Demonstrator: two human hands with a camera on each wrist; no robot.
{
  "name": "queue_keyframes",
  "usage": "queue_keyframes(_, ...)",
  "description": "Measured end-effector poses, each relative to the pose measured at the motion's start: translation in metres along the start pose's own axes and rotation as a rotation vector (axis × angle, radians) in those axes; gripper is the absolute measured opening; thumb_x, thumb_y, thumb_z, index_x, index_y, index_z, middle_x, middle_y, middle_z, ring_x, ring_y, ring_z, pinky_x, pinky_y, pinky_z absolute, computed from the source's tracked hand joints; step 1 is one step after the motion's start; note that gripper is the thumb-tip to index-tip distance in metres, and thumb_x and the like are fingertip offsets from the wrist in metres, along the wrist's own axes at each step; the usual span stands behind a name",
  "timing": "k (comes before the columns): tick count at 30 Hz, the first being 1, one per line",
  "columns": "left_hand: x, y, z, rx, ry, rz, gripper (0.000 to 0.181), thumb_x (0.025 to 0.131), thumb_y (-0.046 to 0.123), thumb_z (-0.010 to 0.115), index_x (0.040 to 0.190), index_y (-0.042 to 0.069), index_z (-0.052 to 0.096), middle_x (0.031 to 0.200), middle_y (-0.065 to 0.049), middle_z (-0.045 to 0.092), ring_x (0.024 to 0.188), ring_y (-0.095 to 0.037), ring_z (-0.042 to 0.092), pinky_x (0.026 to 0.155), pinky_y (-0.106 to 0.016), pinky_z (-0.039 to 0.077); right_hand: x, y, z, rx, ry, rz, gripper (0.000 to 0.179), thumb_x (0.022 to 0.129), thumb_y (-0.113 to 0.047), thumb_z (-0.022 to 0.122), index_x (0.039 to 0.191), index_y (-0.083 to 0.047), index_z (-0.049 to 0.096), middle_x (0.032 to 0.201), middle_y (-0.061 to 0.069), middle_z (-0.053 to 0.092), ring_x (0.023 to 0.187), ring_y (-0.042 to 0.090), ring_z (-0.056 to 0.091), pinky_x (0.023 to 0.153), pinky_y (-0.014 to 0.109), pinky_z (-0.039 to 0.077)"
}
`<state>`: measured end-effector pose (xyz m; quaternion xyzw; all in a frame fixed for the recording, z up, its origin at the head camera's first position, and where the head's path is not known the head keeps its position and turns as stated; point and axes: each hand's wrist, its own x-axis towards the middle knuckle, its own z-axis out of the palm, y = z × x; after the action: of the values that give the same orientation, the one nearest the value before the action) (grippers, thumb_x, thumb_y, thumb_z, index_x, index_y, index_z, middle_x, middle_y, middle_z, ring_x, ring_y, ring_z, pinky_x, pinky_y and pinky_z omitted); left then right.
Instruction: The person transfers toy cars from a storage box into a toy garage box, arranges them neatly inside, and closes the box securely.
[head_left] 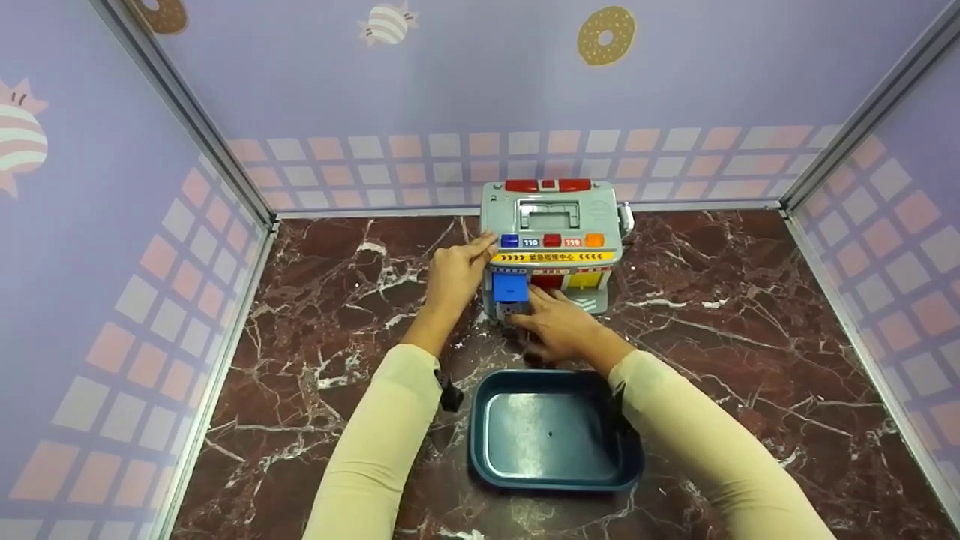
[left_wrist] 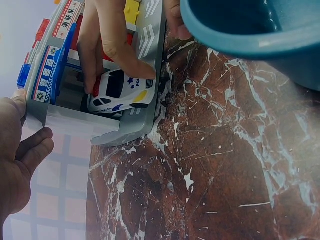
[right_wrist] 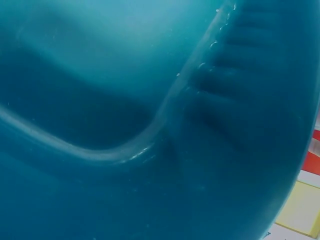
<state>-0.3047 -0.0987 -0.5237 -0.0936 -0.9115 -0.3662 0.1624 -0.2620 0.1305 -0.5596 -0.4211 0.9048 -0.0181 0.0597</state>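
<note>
A grey toy emergency station [head_left: 555,217] stands against the back wall, with its blue door [head_left: 510,287] raised. A white toy police car [left_wrist: 122,90] sits in the doorway under that door, its front end outward. My right hand [head_left: 559,326] pinches the car, thumb on the bonnet and fingertips toward the rear, as the left wrist view shows. My left hand [head_left: 454,277] touches the station's front left corner near the roof edge, its fingers fairly straight. The right wrist view does not show the right hand.
A dark teal plastic tub [head_left: 480,442] stands in front of the station, under the right forearm; its inside fills most of the right wrist view. The marbled tabletop [head_left: 322,315] meets patterned panels at the left, back and right. Yellow door [head_left: 585,280] at the station's right.
</note>
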Motion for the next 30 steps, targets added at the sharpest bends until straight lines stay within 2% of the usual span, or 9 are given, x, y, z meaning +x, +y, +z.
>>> queue_keyframes(6,0.0008,-0.0006,-0.0001,-0.008,-0.003,-0.007,0.030,0.105,0.038,0.076,0.132,0.025,0.081,0.137,0.004,0.077,0.127,-0.031,0.076,0.108,-0.050,0.064,0.0021,0.0005,-0.0007,-0.012,-0.012,0.006,0.053,0.102,-0.038,0.075,0.150,-0.021,0.064,0.174,0.036,0.035,0.162,0.055,0.037,0.127,0.073,0.041)
queue_keyframes(14,0.0008,-0.0008,-0.0007,-0.010,0.006,0.005,0.030,0.105,0.038,0.076,0.132,0.025,0.082,0.136,0.003,0.077,0.125,-0.031,0.077,0.107,-0.050,0.064,0.0035,-0.0001,-0.0019,-0.013,0.017,0.000,0.046,0.102,-0.037,0.074,0.144,-0.018,0.068,0.170,0.035,0.042,0.159,0.056,0.041,0.125,0.073,0.044)
queue_keyframes(22,-0.0006,0.0009,-0.0012,0.007,-0.005,-0.019,0.031,0.106,0.040,0.074,0.133,0.028,0.081,0.137,0.006,0.077,0.127,-0.029,0.076,0.105,-0.051,0.064,0.0067,0.0017,0.0031,-0.030,0.087,-0.019,0.055,0.099,-0.036,0.077,0.151,-0.021,0.066,0.161,0.027,0.052,0.150,0.050,0.048,0.117,0.068,0.053)
queue_keyframes(30,-0.0011,0.0024,-0.0013,0.000,-0.001,-0.016,0.030,0.105,0.040,0.075,0.132,0.028,0.081,0.137,0.005,0.077,0.126,-0.030,0.076,0.105,-0.052,0.064,0.0065,0.0019,0.0054,-0.079,0.074,-0.004,0.062,0.101,-0.036,0.076,0.160,-0.025,0.059,0.162,0.024,0.054,0.144,0.047,0.050,0.116,0.066,0.054)
